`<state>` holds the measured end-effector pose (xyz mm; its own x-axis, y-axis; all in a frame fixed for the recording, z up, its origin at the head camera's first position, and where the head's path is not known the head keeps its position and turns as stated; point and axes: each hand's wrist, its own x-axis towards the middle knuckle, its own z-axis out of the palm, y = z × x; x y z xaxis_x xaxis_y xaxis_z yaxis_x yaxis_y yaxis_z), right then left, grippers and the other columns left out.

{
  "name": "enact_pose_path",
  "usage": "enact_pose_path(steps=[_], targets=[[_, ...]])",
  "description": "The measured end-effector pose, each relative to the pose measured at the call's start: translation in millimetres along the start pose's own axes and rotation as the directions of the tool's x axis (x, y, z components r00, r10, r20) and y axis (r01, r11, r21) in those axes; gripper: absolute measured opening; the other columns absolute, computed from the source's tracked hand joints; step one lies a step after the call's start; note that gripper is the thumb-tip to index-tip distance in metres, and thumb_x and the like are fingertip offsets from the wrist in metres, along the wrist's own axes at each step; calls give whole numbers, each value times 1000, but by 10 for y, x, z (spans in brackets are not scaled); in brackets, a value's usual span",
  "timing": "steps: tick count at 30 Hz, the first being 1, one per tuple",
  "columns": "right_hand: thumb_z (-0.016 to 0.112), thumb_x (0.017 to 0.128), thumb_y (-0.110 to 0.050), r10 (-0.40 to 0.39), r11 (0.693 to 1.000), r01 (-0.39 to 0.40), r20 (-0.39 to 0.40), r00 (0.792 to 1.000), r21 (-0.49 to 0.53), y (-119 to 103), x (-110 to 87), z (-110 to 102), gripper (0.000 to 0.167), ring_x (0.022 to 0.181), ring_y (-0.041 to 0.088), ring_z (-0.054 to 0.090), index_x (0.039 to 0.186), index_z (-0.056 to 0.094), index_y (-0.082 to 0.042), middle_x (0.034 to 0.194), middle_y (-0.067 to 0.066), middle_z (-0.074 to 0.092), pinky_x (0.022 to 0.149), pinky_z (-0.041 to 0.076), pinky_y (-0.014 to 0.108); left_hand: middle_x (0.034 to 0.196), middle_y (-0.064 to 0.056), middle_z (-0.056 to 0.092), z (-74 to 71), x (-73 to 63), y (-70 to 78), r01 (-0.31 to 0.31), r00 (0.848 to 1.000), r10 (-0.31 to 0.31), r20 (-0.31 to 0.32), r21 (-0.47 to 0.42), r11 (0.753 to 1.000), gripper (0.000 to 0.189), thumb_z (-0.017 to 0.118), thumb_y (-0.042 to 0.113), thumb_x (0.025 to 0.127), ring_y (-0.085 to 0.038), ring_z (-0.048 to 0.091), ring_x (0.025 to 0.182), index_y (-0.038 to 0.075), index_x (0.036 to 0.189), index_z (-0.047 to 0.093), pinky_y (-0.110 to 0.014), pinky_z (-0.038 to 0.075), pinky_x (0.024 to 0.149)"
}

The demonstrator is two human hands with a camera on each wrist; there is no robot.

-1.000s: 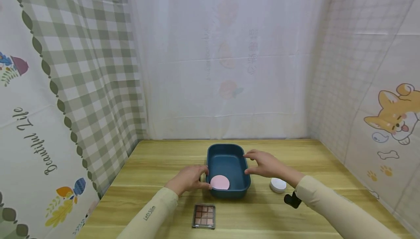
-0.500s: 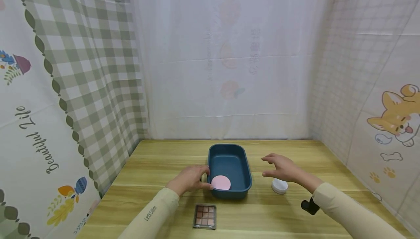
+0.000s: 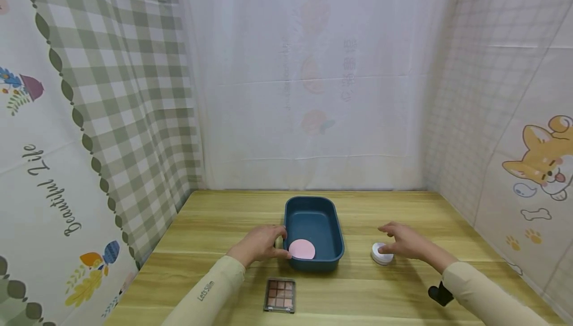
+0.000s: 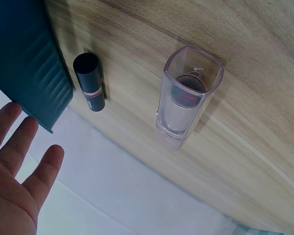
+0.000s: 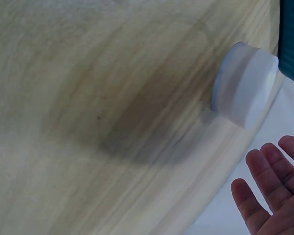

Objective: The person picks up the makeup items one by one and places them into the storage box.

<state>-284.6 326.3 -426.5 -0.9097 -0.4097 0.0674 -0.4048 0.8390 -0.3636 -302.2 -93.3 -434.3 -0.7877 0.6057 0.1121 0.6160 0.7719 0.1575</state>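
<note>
My left hand (image 3: 261, 245) is at the left side of a dark teal bin (image 3: 342, 251), its fingers along the rim. In the left wrist view the fingers of that hand (image 4: 14, 161) look loosely spread beside the bin's ribbed wall (image 4: 39, 83). A flat pink round disc (image 3: 302, 249) lies inside, at the front left corner. My right hand (image 3: 408, 241) is over the right edge of a round white flat container (image 3: 380, 255). Its fingers are parted and hold nothing; in the right wrist view a gap shows between them and the white container (image 5: 245, 83).
An eyeshadow palette (image 3: 279, 295) with brown pans lies in front of the bin. Beyond the left fingers, a dark lipstick-like tube (image 4: 89, 81) and a clear-capped pink tube (image 4: 183, 103) sit on the wooden table (image 3: 224, 206). Curtains (image 3: 313, 92) enclose the table.
My right hand has left the bin's right side and travelled right and toward me, down to the white container. The left hand has stayed at the bin's left rim.
</note>
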Motion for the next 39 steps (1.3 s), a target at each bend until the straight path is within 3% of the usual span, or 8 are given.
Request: enact_pose_path(steps=[6,11,17,21,33,39], targets=[[85,78,-29,-17,997,14,28,999,79,109,-10,97,72,104,42,61,128,56,14,121,28,61,85,49,55,104,-1,69,-15,1,12,11,1000,-11,10,-10,1000,50,75,56,81,-12,59,86,16,108,65,-34,51,84],[87,75,-19,-44,994,38,52,998,105,166,-8,164,70,102,38,61,127,56,15,118,27,62,82,51,47,105,-1,69,-22,-1,19,20,1000,-20,15,-10,1000,50,75,56,81,-12,59,86,16,108,65,-34,51,84],[88,72,-19,-81,994,77,45,996,83,211,-21,218,70,97,30,60,123,57,17,109,18,63,78,49,34,101,0,68,-27,-10,20,7,1000,-7,9,-11,1000,49,76,55,81,-11,57,83,16,107,64,-33,51,81],[89,72,-22,-95,994,92,50,994,64,221,-21,241,71,96,26,59,123,58,17,111,19,63,76,47,31,102,0,68,-23,-9,18,5,1000,-5,7,-16,1000,49,76,55,81,-11,57,83,16,107,64,-33,51,82],[86,76,-22,-61,995,54,82,995,80,201,-4,229,65,96,25,59,123,59,14,112,18,64,75,47,32,100,0,68,-15,-10,12,4,1000,-4,3,-18,1000,48,76,55,81,-11,55,81,16,107,64,-32,50,80],[85,77,-22,-8,995,-2,92,996,100,184,29,242,65,96,23,58,124,59,13,113,16,64,76,48,33,100,0,68,-12,-6,10,0,1000,0,-1,-18,1000,49,77,54,80,-11,56,82,15,106,64,-32,50,80]])
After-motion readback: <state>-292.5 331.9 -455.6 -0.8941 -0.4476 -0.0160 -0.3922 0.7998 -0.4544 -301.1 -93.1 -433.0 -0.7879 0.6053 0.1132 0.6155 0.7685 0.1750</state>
